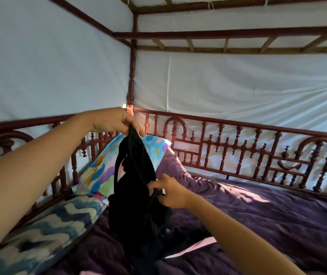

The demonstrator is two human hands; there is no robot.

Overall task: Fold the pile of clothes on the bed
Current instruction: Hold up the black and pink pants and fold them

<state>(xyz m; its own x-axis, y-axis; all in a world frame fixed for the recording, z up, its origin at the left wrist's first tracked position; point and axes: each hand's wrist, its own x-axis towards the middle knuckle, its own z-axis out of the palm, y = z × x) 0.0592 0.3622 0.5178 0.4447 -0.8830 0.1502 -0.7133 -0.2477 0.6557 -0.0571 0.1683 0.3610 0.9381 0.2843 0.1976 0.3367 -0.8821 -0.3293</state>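
Observation:
A black garment [132,197] hangs in the air over the purple bedspread [267,215]. My left hand [117,121] pinches its top end, raised near the corner bedpost. My right hand [170,192] grips the garment lower down on its right edge. The cloth's bottom end trails onto the bed, where more dark cloth and a pink piece [194,248] lie. The garment's shape is hard to read because it is bunched and dark.
A dark red carved wooden railing [238,147] runs along the far and left sides of the bed. A multicoloured pillow [101,175] leans in the corner, and a blue-and-white zigzag cushion [45,233] lies at the left. White cloth [238,86] covers the canopy walls.

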